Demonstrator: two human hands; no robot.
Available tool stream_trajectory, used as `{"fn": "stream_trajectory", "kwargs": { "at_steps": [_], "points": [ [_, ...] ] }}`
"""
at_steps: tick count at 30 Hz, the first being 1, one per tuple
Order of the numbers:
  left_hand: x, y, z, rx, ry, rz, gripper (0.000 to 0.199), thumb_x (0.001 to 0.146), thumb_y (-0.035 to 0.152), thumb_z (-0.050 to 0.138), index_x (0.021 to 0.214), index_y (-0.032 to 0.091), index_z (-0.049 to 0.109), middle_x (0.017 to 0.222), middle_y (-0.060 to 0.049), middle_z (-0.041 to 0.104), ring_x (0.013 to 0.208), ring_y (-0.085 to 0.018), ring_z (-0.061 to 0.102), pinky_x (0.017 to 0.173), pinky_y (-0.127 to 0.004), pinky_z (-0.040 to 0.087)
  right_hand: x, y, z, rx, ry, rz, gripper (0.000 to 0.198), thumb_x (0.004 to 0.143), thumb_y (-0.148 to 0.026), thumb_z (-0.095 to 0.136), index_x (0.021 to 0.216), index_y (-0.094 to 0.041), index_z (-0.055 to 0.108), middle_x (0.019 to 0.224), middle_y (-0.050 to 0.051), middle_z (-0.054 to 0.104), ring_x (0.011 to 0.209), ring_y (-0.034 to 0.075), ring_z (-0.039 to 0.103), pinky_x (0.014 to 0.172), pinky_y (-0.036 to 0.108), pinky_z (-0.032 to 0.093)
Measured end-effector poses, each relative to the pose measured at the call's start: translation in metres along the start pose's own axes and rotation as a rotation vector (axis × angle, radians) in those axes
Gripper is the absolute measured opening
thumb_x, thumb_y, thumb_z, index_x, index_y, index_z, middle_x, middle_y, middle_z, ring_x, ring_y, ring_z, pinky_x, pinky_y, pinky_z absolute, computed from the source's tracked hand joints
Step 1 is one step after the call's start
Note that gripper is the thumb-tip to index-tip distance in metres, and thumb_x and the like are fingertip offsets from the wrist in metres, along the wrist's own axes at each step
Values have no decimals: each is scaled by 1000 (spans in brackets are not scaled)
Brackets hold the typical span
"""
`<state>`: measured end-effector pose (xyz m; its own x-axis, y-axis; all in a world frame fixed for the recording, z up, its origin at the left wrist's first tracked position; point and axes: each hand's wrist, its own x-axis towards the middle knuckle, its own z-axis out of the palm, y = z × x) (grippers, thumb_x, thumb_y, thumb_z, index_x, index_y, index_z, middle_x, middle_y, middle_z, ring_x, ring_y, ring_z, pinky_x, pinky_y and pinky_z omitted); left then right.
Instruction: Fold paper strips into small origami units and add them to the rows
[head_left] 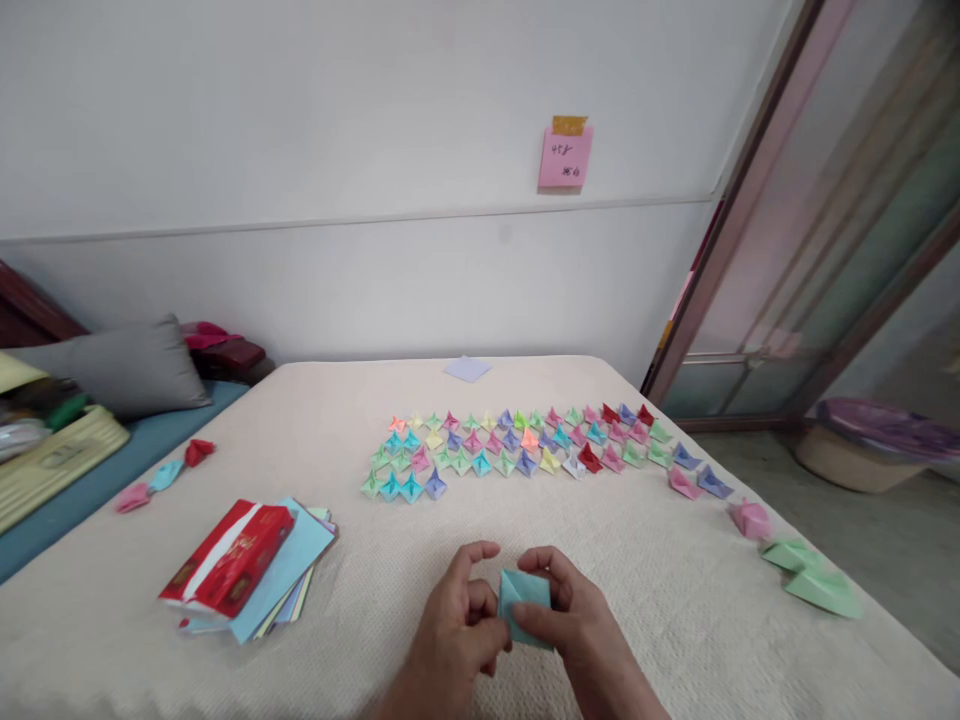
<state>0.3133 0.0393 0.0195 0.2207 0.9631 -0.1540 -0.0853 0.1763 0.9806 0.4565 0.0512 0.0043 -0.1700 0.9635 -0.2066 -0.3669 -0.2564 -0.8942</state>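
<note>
A small folded square of light blue paper [531,588] is between my hands, above the near part of the covered table. My right hand [581,620] grips it, thumb flat across its front and fingers behind. At its lower left edge, my left hand [465,625] has thumb and curled fingers closed against the paper, while the index finger is raised. Beyond my hands stand rows of small folded paper boats [480,460] in many colours. Several more folded pieces lie along the right edge, among them a pink one [751,520] and a green one [825,590].
To the left, a red packet [232,560] lies on a stack of coloured paper sheets [300,550]. A red folded piece [199,452] lies near the left edge. One lilac sheet [468,369] is by the wall; a pink note [565,158] hangs above.
</note>
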Motion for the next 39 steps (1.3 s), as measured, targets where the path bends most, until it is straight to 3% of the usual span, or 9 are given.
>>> {"fn": "stream_trajectory", "kwargs": {
  "at_steps": [6, 12, 18, 25, 28, 31, 34, 36, 39],
  "points": [
    [-1, 5, -2, -17, -83, -54, 58, 60, 9, 55, 117, 15, 44, 53, 10, 50, 40, -8, 37, 38, -19, 30, -7, -20, -2, -132, -50, 6, 35, 54, -4, 57, 84, -22, 53, 49, -12, 41, 44, 9, 39, 44, 21, 25],
    [1, 1, 1, -52, 0, 8, 55, 64, 13, 57, 118, 14, 43, 54, 10, 49, 39, -7, 37, 39, -20, 29, -8, -22, -1, -161, 11, -26, 22, 59, -12, 59, 77, -21, 53, 47, -12, 33, 46, 8, 28, 45, 21, 21],
    [2, 2, -1, -44, -41, -6, 57, 61, 5, 54, 117, 15, 47, 53, 10, 49, 41, -7, 34, 39, -19, 25, -4, -15, -1, -236, 59, -35, 11, 60, -18, 55, 70, -21, 55, 45, -12, 25, 44, 9, 20, 44, 22, 17],
    [2, 6, -10, -342, -58, -61, 50, 66, 6, 57, 115, 14, 51, 55, 8, 50, 38, -4, 35, 39, -19, 21, -12, -36, 0, -227, -44, -67, 14, 77, -23, 53, 71, -19, 65, 53, -5, 47, 53, 12, 41, 52, 24, 32],
    [3, 3, -13, -481, -99, -103, 47, 66, 4, 55, 113, 14, 54, 55, 7, 50, 37, -4, 36, 38, -19, 19, -9, -36, -6, -217, -160, -104, 29, 66, -12, 65, 92, -25, 70, 78, 0, 64, 66, 16, 54, 58, 25, 39],
    [4, -1, -11, -564, -137, -149, 46, 66, 2, 54, 110, 13, 58, 53, 7, 48, 36, -4, 36, 36, -18, 20, -6, -29, -9, -218, -287, -202, 31, 58, -8, 73, 83, -27, 74, 105, 4, 63, 76, 18, 60, 62, 27, 43],
    [3, -3, -5, -554, -150, -230, 39, 71, 7, 55, 109, 14, 59, 53, 5, 53, 34, -4, 37, 35, -17, 21, -6, -26, -6, -233, -252, -191, 5, 70, -18, 71, 67, -21, 72, 78, 3, 67, 69, 17, 59, 63, 27, 43],
    [3, -1, -2, -460, -146, -247, 30, 75, 13, 58, 105, 13, 61, 61, -1, 61, 39, -6, 43, 37, -17, 26, -7, -27, -5, -264, -192, -133, 11, 73, -20, 66, 62, -18, 68, 56, -1, 61, 56, 14, 54, 55, 25, 39],
    [2, 2, -3, -321, -57, -170, 19, 72, 11, 62, 90, 10, 66, 67, -3, 62, 54, -9, 52, 45, -17, 35, -6, -28, -5, -306, -130, -80, 12, 71, -20, 64, 60, -16, 63, 49, -4, 54, 46, 10, 44, 47, 22, 33]
  ]
}}
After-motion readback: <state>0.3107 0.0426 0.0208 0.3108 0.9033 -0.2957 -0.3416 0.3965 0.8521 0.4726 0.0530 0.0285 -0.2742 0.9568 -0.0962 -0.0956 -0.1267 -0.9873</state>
